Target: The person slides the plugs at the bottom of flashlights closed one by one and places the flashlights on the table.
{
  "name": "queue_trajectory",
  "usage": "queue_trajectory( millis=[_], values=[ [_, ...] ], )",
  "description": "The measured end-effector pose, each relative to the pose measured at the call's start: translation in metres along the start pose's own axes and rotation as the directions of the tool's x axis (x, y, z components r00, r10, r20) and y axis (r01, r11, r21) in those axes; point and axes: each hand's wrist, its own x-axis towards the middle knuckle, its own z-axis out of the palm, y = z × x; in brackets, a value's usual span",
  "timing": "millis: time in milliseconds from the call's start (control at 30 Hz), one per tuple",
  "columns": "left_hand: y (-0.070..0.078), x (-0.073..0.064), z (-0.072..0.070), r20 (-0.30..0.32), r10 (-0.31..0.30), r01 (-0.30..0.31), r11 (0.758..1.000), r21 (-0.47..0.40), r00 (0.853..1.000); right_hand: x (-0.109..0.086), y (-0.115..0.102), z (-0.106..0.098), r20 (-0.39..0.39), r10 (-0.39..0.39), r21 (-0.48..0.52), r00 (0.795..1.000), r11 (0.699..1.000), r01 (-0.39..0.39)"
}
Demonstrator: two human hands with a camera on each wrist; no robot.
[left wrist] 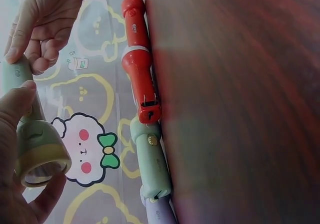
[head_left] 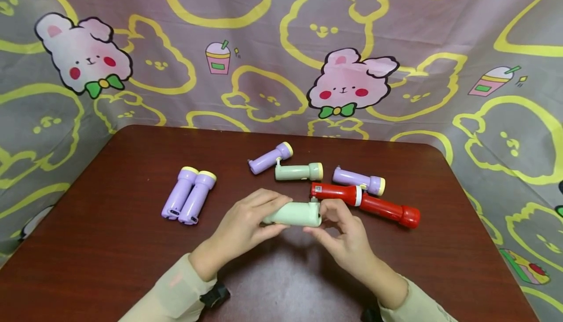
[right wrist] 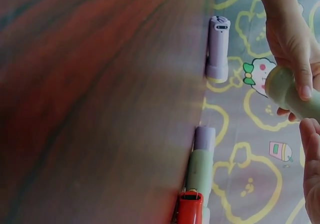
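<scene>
Low over the table, my left hand (head_left: 248,219) grips a pale green flashlight (head_left: 293,214) near its head, thumb on the near side. In the left wrist view the flashlight's yellow-rimmed lens (left wrist: 44,166) faces down past the palm. My right hand (head_left: 349,236) pinches the tail end between thumb and fingers, beside a small raised piece (head_left: 314,208). Seen from the right wrist, the flashlight's head (right wrist: 281,86) pokes out of the left hand. Behind the right fingers lie two red flashlights, one with a white ring (head_left: 336,193), the other (head_left: 387,209) in line with it.
Two purple flashlights (head_left: 198,197) lie side by side at the left. Toward the back are another purple flashlight (head_left: 266,161), a second green one (head_left: 294,172) and a purple one (head_left: 352,177) behind the red pair. A patterned curtain (head_left: 264,87) surrounds the brown table (head_left: 110,244).
</scene>
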Motion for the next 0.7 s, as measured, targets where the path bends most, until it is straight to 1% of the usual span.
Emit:
queue_trajectory(
  millis=[67, 333, 533, 700],
  values=[
    [0.0000, 0.0002, 0.0003, 0.000, -0.003, 0.003, 1.000, -0.002, 1.000, 0.0002, 0.0005, 0.0000, 0.002, -0.009, 0.001, 1.000, 1.000, 0.009],
    [-0.0007, -0.0006, 0.0002, 0.029, -0.045, 0.046, 0.999, -0.011, 0.999, -0.0001, 0.0024, 0.0005, 0.012, 0.007, -0.026, 1.000, 1.000, -0.006],
    [-0.0010, -0.0006, -0.0002, 0.032, -0.064, 0.065, 0.998, -0.005, 0.997, 0.0013, 0.0024, 0.0008, 0.022, 0.014, -0.053, 1.000, 0.999, -0.013],
    [0.0007, 0.0007, -0.0010, 0.039, -0.088, 0.087, 0.996, 0.034, 0.995, 0.0011, 0.0032, 0.0012, 0.025, 0.017, -0.074, 1.000, 0.997, -0.015]
  ],
)
